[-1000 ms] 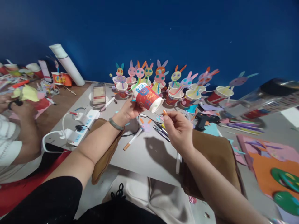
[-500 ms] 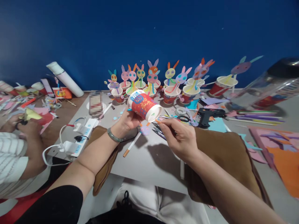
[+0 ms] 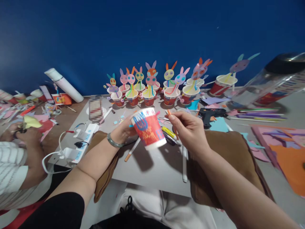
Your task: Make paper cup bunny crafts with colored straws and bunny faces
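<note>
My left hand (image 3: 127,127) is wrapped around a red paper cup (image 3: 150,130) with blue and yellow print, held tilted above the grey table. Small blue and pink bits stick out at the cup's sides; what they belong to is partly hidden. To the right of the cup, apart from it, my right hand (image 3: 190,128) pinches a thin orange strip (image 3: 169,112) between thumb and forefinger. Under the hands lie a yellow-handled tool (image 3: 168,131), a brown-tipped white marker (image 3: 132,149) and a white pen (image 3: 184,164).
Cups with paper rabbit heads (image 3: 169,73) line the blue wall. A black glue gun (image 3: 211,115), a clear bottle (image 3: 269,82) and coloured paper (image 3: 288,165) are at right. Left are a power strip (image 3: 85,140) and another person's hands (image 3: 23,128). Brown cushions (image 3: 219,165) flank the table front.
The cup has turned more upright and come lower, and the purple rabbit head beneath it has gone from sight. My right hand has moved up and right, away from the cup.
</note>
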The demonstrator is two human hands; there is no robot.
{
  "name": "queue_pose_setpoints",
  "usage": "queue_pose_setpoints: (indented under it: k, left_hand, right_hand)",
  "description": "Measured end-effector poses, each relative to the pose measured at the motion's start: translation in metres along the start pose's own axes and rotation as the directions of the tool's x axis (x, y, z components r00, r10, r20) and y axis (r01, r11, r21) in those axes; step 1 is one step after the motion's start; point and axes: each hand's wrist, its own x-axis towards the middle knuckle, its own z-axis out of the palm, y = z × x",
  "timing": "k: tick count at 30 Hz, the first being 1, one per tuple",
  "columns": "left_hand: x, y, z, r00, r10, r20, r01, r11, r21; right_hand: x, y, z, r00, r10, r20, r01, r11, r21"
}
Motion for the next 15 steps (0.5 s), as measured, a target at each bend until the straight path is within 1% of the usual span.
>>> queue_pose_setpoints:
  k: [1,2,3,6,8,11,13,15]
  left_hand:
    - [-0.001,0.001,0.004,0.999,-0.052,0.002,0.052,0.997,0.061]
    - [-0.002,0.002,0.006,0.990,-0.131,0.054,0.123,0.985,0.122]
    - [-0.001,0.003,0.008,0.982,-0.170,0.078,0.156,0.975,0.160]
    - [0.000,0.003,0.008,0.964,-0.241,0.112,0.209,0.949,0.236]
    - [0.000,0.003,0.004,0.952,-0.274,0.137,0.223,0.926,0.305]
    - [-0.002,0.004,0.000,0.938,-0.310,0.155,0.223,0.883,0.414]
    - [-0.003,0.005,-0.004,0.944,-0.293,0.154,0.203,0.881,0.427]
    - [-0.005,0.007,-0.008,0.958,-0.249,0.145,0.174,0.900,0.400]
  right_hand:
    - [0.002,0.001,-0.001,0.998,0.043,0.037,-0.044,0.998,0.038]
    - [0.003,0.002,-0.001,0.994,0.080,0.076,-0.085,0.993,0.076]
    - [0.004,0.004,-0.001,0.987,0.110,0.116,-0.123,0.986,0.109]
    - [0.008,0.008,-0.002,0.954,0.179,0.242,-0.228,0.955,0.188]
    - [0.009,0.010,-0.001,0.933,0.201,0.299,-0.275,0.933,0.231]
    - [0.010,0.013,0.000,0.917,0.210,0.340,-0.315,0.903,0.292]
    - [0.010,0.014,0.000,0.913,0.219,0.345,-0.334,0.887,0.319]
    - [0.011,0.015,-0.001,0.920,0.233,0.316,-0.335,0.886,0.320]
